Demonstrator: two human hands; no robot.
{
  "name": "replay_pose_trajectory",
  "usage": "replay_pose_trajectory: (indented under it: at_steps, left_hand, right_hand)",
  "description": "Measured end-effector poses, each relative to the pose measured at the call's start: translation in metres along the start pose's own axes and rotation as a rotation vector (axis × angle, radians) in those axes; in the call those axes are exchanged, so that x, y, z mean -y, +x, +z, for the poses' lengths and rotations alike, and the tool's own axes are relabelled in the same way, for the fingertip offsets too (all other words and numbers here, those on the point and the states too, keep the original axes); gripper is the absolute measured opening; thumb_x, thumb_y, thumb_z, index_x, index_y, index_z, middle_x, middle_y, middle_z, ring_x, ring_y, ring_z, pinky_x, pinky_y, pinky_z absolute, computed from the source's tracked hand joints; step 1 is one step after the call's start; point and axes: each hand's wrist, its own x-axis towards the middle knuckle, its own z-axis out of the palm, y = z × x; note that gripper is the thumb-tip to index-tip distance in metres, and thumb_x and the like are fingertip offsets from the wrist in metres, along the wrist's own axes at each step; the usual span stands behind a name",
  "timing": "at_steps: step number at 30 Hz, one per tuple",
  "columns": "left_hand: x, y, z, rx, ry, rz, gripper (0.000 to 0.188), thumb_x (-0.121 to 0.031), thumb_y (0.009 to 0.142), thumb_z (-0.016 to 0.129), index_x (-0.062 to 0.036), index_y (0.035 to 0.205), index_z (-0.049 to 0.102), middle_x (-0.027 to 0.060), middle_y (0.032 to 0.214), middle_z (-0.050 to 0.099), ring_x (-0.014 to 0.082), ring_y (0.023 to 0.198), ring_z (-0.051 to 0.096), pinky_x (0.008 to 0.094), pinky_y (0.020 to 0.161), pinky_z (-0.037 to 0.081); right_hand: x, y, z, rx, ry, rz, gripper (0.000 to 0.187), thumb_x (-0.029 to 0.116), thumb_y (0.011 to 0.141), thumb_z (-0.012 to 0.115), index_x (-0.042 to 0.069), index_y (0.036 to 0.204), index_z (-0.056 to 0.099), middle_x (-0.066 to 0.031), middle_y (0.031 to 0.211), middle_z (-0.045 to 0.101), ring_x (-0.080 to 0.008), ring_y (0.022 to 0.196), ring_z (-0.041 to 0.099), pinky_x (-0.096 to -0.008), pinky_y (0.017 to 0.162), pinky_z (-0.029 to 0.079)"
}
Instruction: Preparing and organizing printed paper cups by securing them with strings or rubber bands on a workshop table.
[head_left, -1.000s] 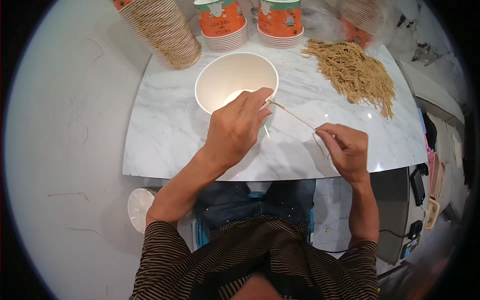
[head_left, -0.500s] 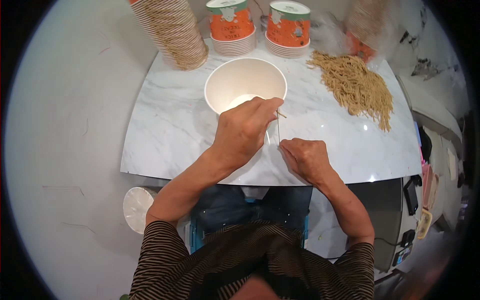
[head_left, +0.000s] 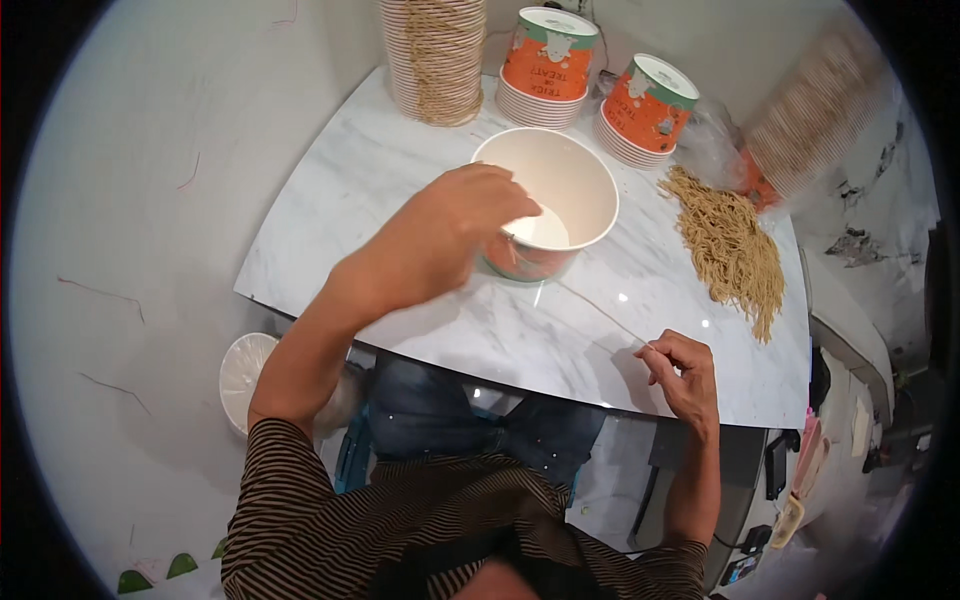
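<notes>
- Near the front edge of the white table (head_left: 330,200), the right hand (head_left: 683,372) closes thumb and forefinger in a small pinch on a thin tan cord (head_left: 605,316); its forearm comes steeply up from below.
- The cord goes from this pinch toward the lower near wall of the cup; if the pinch is too light, I think the cord may slip out.
- The left hand (head_left: 440,225) bends over the cup's near-left rim, palm down, its forearm slanting inward. It is blurred, so I cannot tell how open it is, or if it grips something.
- The cup (head_left: 575,185) stands mouth up; a strong pull on the cord could perhaps drag or tip it.
- Farther right, the cord pile (head_left: 735,250) looks loose, so strands may tangle when one is drawn.
</notes>
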Motion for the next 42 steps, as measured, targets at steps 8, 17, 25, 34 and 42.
replay_pose_trajectory:
  at_steps: [8, 17, 25, 34, 42]
  left_hand:
    - [-0.122, 0.023, -0.010, -0.053, -0.810, 0.376, 0.024, -0.016, 0.090, 0.061, -0.0005, 0.108, 0.065, 0.0155, 0.102, 0.069, 0.0312, 0.101, 0.068, 0.0405, 0.091, 0.054]
    - [-0.105, -0.006, -0.048, 0.063, -0.896, 0.354, 0.025, -0.014, 0.091, 0.062, 0.0007, 0.111, 0.067, 0.0148, 0.107, 0.068, 0.0306, 0.104, 0.068, 0.0401, 0.092, 0.056]
    - [-0.112, 0.008, -0.048, 0.176, -0.835, 0.362, 0.027, -0.012, 0.092, 0.062, 0.0018, 0.114, 0.069, 0.0143, 0.112, 0.068, 0.0300, 0.107, 0.067, 0.0398, 0.093, 0.057]
    - [-0.120, 0.008, -0.056, 0.302, -0.841, 0.478, 0.028, -0.010, 0.094, 0.063, 0.0031, 0.117, 0.071, 0.0136, 0.117, 0.068, 0.0294, 0.109, 0.067, 0.0394, 0.094, 0.059]
    - [-0.088, 0.018, 0.081, -0.206, 0.094, 0.122, 0.032, -0.007, 0.082, 0.069, 0.0043, 0.112, 0.072, 0.0212, 0.122, 0.066, 0.0390, 0.120, 0.065, 0.0485, 0.100, 0.055]
  right_hand:
    - [0.017, 0.021, 0.008, -0.091, 0.018, -0.057, 0.013, 0.002, 0.101, 0.065, -0.004, 0.097, 0.075, -0.0075, 0.077, 0.066, -0.0111, 0.063, 0.060, -0.0265, 0.058, 0.049]
    - [0.022, 0.026, 0.010, -0.109, 0.145, -0.069, 0.021, 0.003, 0.108, 0.057, -0.008, 0.120, 0.070, -0.0073, 0.080, 0.064, -0.0126, 0.067, 0.061, -0.0269, 0.065, 0.052]
    - [0.028, 0.032, 0.011, -0.259, 0.320, -0.155, 0.012, 0.000, 0.105, 0.059, -0.002, 0.117, 0.058, -0.0137, 0.090, 0.071, -0.0156, 0.075, 0.071, -0.0246, 0.045, 0.052]
    - [0.036, 0.056, 0.002, -0.162, 0.745, -0.174, 0.026, 0.010, 0.110, 0.054, -0.006, 0.127, 0.066, -0.0215, 0.108, 0.077, -0.0062, 0.041, 0.051, -0.0193, 0.038, 0.038]
    - [0.079, 0.091, 0.000, -0.115, 0.883, -0.341, 0.047, -0.003, 0.101, 0.051, -0.010, 0.148, 0.052, -0.0302, 0.140, 0.065, -0.0074, 0.050, 0.062, -0.0175, 0.040, 0.043]
